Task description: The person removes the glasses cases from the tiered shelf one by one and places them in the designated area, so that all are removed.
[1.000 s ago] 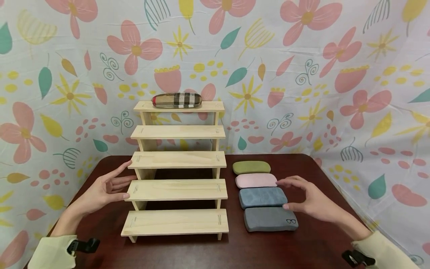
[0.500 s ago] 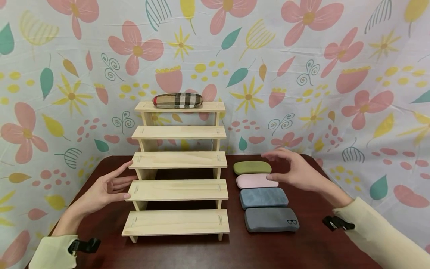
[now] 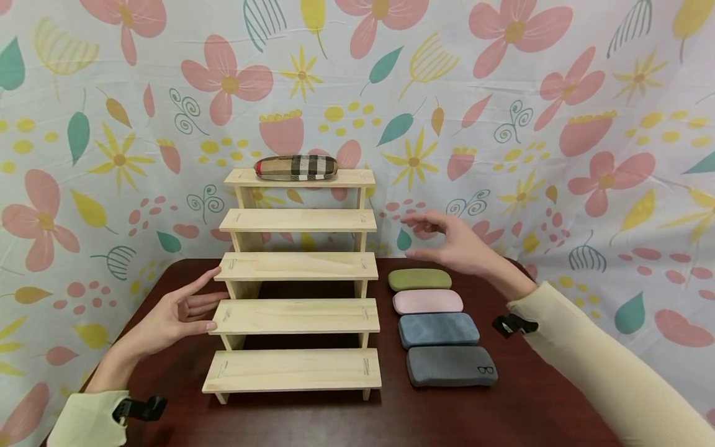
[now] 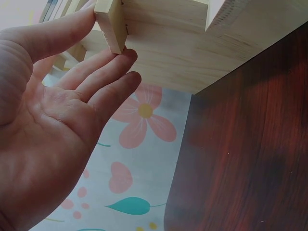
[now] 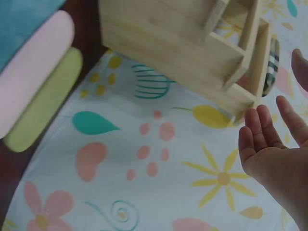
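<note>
A stepped wooden display rack [image 3: 296, 316] stands on the dark table. My left hand [image 3: 175, 313] rests against its left side, fingers mostly straight, index finger and thumb touching the ends of two boards. In the left wrist view, that hand [image 4: 62, 101] is at a board end [image 4: 110, 24]. My right hand [image 3: 455, 242] is in the air right of the rack, fingers apart and holding nothing. On the top board lies a plaid glasses case [image 3: 296, 167]. Right of the rack, front to back, are grey [image 3: 451, 366], blue [image 3: 438, 329], pink [image 3: 427, 302] and green [image 3: 420, 279] glasses cases.
The dark red-brown table [image 3: 290, 425] reaches back to a flower-patterned cloth [image 3: 357, 81], which hangs behind and at both sides. The rack's boards rise in steps toward the cloth.
My right hand has moved from beside the blue and pink cases, up and leftward over the green one toward the rack's upper boards. The left hand and cases have stayed put.
</note>
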{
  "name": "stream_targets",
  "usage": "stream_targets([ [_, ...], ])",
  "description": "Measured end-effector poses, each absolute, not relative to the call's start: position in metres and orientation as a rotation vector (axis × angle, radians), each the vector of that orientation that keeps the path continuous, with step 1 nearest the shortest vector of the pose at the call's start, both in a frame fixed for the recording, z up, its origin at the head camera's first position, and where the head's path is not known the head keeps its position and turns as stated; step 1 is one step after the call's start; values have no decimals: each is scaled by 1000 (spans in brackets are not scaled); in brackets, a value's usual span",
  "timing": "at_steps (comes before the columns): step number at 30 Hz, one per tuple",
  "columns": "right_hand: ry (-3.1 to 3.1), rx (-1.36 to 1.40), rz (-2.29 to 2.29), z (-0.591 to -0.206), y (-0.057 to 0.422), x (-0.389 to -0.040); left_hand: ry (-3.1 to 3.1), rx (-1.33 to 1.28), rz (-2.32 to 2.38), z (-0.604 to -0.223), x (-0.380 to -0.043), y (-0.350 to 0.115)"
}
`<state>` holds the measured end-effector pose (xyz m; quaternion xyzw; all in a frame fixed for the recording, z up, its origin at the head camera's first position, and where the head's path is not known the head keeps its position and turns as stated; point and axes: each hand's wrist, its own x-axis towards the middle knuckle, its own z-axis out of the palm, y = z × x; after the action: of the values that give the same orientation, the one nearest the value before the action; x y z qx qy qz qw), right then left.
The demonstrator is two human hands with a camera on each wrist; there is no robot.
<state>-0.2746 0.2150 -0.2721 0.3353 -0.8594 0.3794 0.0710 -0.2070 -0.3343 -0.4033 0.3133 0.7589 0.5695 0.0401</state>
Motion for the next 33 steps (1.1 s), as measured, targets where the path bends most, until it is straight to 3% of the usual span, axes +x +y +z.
stream_targets([
  [18, -2546, 981, 1220, -218, 140, -331, 2366, 952, 1721, -401, -206, -332],
  [33, -2599, 1019, 1222, -205, 92, -387, 2357, 955, 1732, -403, -209, -335],
])
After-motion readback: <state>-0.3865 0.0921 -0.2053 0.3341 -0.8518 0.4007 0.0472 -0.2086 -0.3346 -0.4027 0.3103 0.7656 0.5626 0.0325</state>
